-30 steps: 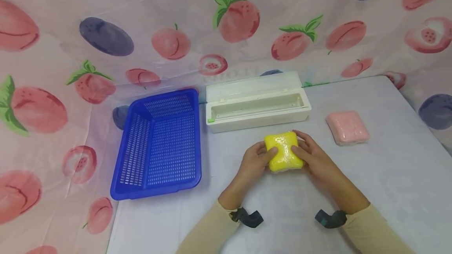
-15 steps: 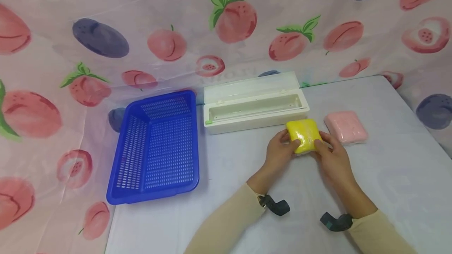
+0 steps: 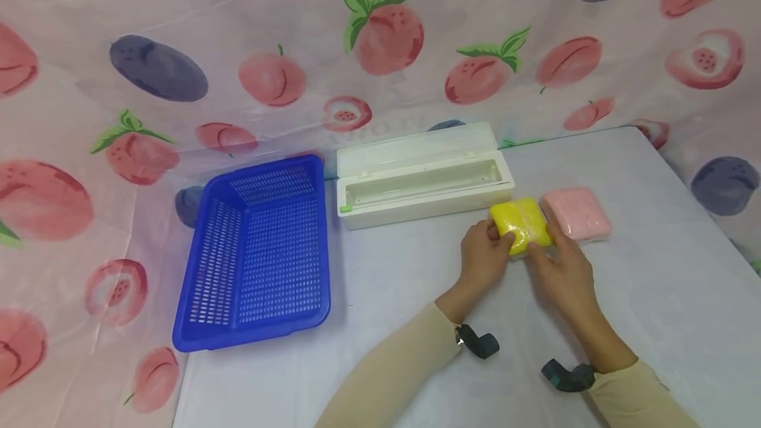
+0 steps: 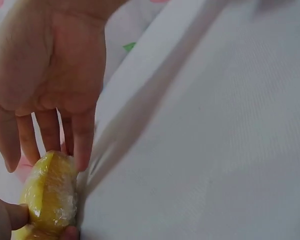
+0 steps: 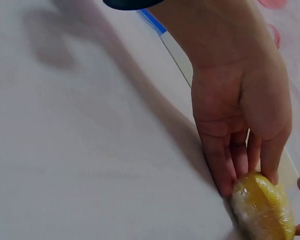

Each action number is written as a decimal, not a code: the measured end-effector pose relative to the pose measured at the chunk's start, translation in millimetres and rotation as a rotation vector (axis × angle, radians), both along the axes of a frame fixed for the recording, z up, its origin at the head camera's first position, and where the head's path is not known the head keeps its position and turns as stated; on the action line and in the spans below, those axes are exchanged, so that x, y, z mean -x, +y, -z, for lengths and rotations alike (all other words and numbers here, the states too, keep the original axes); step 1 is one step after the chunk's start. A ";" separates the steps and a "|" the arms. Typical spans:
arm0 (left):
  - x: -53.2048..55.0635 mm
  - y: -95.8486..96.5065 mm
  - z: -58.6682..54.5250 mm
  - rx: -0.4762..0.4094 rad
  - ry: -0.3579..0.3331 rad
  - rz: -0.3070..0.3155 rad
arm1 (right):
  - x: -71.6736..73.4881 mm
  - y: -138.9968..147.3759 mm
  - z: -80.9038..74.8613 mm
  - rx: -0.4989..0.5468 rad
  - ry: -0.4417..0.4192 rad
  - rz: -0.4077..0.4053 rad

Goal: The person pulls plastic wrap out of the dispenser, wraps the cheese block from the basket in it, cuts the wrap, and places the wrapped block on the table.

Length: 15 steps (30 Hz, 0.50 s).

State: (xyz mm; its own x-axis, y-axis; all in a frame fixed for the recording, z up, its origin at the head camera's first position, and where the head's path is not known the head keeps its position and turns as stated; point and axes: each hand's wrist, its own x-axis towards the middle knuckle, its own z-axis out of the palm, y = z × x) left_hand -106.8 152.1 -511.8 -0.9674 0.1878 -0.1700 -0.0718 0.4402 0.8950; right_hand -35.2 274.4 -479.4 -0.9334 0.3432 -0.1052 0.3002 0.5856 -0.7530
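A soft-looking yellow block (image 3: pixel 522 224) with rounded corners, wrapped in clear plastic film, is between both hands. My left hand (image 3: pixel 484 253) pinches its left side, thumb on top. The right hand (image 3: pixel 561 269) holds its right side, with the thumb at the near edge and the fingers along the far right edge. A matching pink wrapped block (image 3: pixel 578 214) lies just to the right, close against the right fingertips. In the left wrist view the right palm shows above the yellow block (image 4: pixel 52 190); the right wrist view shows the left palm above the yellow block (image 5: pixel 265 207).
Behind the hands stands a long white box (image 3: pixel 425 207), its clear lid (image 3: pixel 416 150) raised and a small green slider at its left end. A blue perforated basket (image 3: pixel 252 342) stands at left. A fruit-print cloth (image 3: pixel 285 12) hangs behind the white table (image 3: pixel 672 322).
Both hands have carried the yellow block to the right and away from the body, bringing it beside the pink block. The head view has shifted slightly.
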 end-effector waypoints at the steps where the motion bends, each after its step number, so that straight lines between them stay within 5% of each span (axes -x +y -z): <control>1: 0.0 -0.7 -0.1 0.014 0.006 0.005 | 0.1 0.7 0.7 -0.011 -0.016 -0.010; 10: -1.9 -17.5 -2.9 0.215 0.121 0.142 | 0.3 8.1 -1.7 -0.092 -0.035 -0.089; 15: -21.4 -57.1 -28.3 0.447 0.261 0.271 | -10.6 8.0 -12.7 -0.224 0.104 -0.051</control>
